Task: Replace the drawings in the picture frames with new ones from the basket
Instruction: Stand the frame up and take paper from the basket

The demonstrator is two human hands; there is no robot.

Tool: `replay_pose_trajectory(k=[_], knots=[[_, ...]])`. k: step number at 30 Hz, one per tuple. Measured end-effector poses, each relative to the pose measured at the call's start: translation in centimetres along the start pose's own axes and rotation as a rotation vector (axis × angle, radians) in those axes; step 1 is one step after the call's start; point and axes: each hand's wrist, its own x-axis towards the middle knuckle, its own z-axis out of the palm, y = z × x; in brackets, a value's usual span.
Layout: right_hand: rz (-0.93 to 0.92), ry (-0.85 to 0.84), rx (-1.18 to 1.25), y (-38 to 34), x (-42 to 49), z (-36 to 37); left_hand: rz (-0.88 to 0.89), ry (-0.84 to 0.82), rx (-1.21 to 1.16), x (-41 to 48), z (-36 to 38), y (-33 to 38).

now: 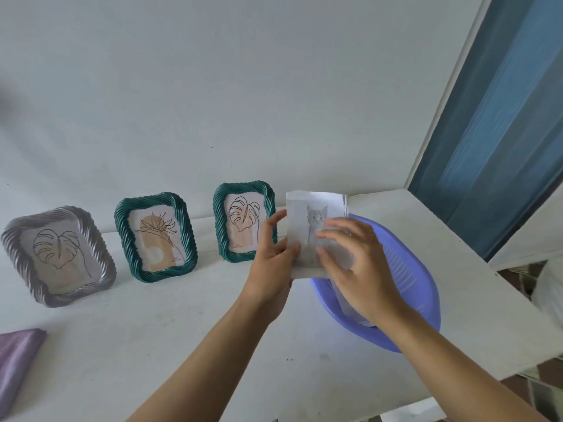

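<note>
I saw both hands up over the white table (pixel 182 330), holding one sheet of paper between them. It was the cat drawing (pixel 316 217), a grey kitten on white paper. The sheet stood upright in the air, above the left side of the purple basket (pixel 420 269).

The left hand (pixel 272 257) pinched the left edge of the sheet. Its thumb lay on the front and its fingers were curled round behind. The right hand (pixel 356 266) lay on the front of the sheet with its fingers spread apart and nearly straight. They looked a bit blurry. More pale sheets lay inside the basket, partly hidden under the right wrist.

Three frames stood in a row by the wall, each with a plant drawing inside. The grey frame (pixel 12 239) was far on the left and held a big leaf. The middle green frame (pixel 122 220) held a spiky flower. The right green frame (pixel 221 220) held another big leaf, and the left hand covered its lower right corner. A purple cloth (pixel 18 354) lay at the left edge of the table. A blue curtain (pixel 502 117) hung on the right.
</note>
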Motion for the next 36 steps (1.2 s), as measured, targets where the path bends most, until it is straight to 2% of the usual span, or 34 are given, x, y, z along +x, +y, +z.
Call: replay_pose_trajectory(k=[3,6,8,11,16,23,31,34,36], knots=[[0.161,0.04,0.03,1.8,-0.7,-0.9,-0.008,-0.054,-0.024,0.0,0.9,-1.4],[0.356,-0.013,0.286,2.5,-0.5,-2.4,-0.004,-0.089,0.008,0.3,1.4,-2.6],[0.449,-0.053,0.37,2.9,-0.3,-3.3,-0.003,-0.088,0.12,0.6,1.5,-3.3],[0.523,-0.041,0.348,4.1,-0.3,-3.9,-0.005,-0.088,0.289,1.1,2.0,-3.5],[0.546,-0.012,0.412,4.8,0.2,-4.6,0.043,-0.058,0.454,2.2,2.8,-3.6],[0.56,-0.006,0.411,4.9,0.7,-3.9,-0.013,0.048,0.521,2.6,5.1,-5.6],[0.558,-0.039,0.329,5.9,1.2,-4.4,0.066,-0.028,0.552,3.3,5.5,-5.7],[0.572,-0.063,0.261,7.1,1.2,-5.1,0.103,-0.066,0.772,3.7,3.6,-5.0],[0.583,-0.113,0.19,7.9,1.3,-5.5,0.241,-0.057,1.002,3.7,1.8,-4.7]])
